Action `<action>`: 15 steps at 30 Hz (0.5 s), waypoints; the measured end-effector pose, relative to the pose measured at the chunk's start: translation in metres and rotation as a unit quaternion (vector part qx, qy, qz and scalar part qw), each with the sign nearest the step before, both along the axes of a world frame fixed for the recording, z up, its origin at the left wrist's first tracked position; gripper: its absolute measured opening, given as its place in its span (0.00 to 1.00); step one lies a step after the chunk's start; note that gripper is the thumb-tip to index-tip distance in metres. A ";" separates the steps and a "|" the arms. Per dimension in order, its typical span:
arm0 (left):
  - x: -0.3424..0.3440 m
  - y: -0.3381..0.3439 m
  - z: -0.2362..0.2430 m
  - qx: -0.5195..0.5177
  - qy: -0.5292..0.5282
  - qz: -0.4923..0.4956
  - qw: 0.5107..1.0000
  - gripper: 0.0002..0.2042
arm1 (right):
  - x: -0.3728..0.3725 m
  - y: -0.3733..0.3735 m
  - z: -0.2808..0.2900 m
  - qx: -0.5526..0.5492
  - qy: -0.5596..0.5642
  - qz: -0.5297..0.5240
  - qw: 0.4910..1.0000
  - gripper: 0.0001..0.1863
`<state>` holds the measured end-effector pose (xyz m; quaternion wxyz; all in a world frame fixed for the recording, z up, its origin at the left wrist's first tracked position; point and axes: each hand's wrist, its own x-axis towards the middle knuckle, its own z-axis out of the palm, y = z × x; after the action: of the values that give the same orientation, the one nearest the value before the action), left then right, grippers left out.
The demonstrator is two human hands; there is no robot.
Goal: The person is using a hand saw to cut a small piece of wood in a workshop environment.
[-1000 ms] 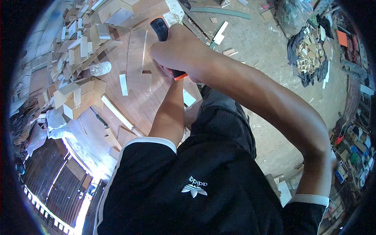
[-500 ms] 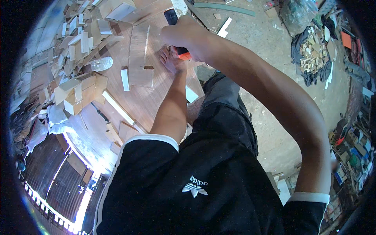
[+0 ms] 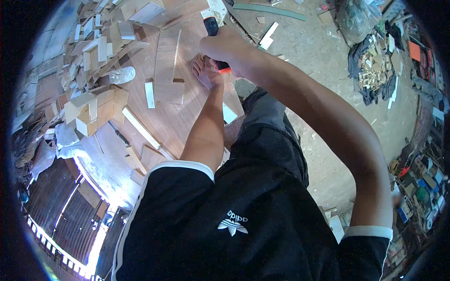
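Note:
My right hand (image 3: 224,44) is closed around a tool with a black and orange handle (image 3: 211,26), held at the far edge of the table. The black end sticks out above the fist and the orange end below it; the rest of the tool is hidden, so I cannot make out its kind. Just beneath it my left hand (image 3: 206,73) presses down on the tabletop with its fingers stretched out. To the left of that hand lies a notched wooden board (image 3: 168,65), and beside the board a short white-faced strip (image 3: 149,95).
Piled wooden offcuts (image 3: 93,51) fill the table's far left, near a clear plastic bottle (image 3: 122,75). An open wooden box (image 3: 99,110) and a long strip (image 3: 139,125) sit nearer. On the floor at right, a black sack (image 3: 373,65) holds wood scraps.
My right hand and the tool have shifted slightly to the right, and the right forearm has come a little lower. The left hand stays in place.

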<state>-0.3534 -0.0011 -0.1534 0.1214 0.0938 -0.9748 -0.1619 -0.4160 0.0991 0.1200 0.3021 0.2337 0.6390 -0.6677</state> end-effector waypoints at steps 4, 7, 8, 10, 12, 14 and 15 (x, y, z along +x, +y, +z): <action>0.000 -0.001 0.000 -0.042 0.016 0.009 0.999 0.17 | 0.001 0.001 0.000 0.011 0.002 0.029 1.000 0.05; -0.004 0.004 0.008 -0.004 0.005 0.006 1.000 0.17 | 0.000 0.001 -0.007 0.011 -0.032 0.021 0.999 0.04; -0.003 0.005 0.010 -0.004 0.005 0.006 1.000 0.17 | -0.001 0.002 -0.010 0.006 -0.025 0.008 1.000 0.04; 0.000 0.007 0.015 0.006 0.000 0.012 1.000 0.15 | -0.002 0.004 -0.007 0.001 -0.019 -0.004 1.000 0.05; 0.000 0.009 0.021 -0.004 -0.004 0.013 1.000 0.15 | -0.002 0.008 0.003 -0.001 -0.025 0.004 1.000 0.05; -0.004 0.009 0.023 -0.015 0.000 0.011 1.000 0.14 | -0.001 0.005 -0.010 0.026 -0.021 -0.001 0.999 0.05; -0.004 0.006 0.022 -0.009 0.007 0.005 1.000 0.15 | -0.003 0.004 -0.018 0.053 -0.017 -0.003 0.998 0.04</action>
<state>-0.3575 0.0053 -0.1311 0.1300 0.0961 -0.9749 -0.1530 -0.4187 0.1031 0.1016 0.2984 0.2627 0.6671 -0.6300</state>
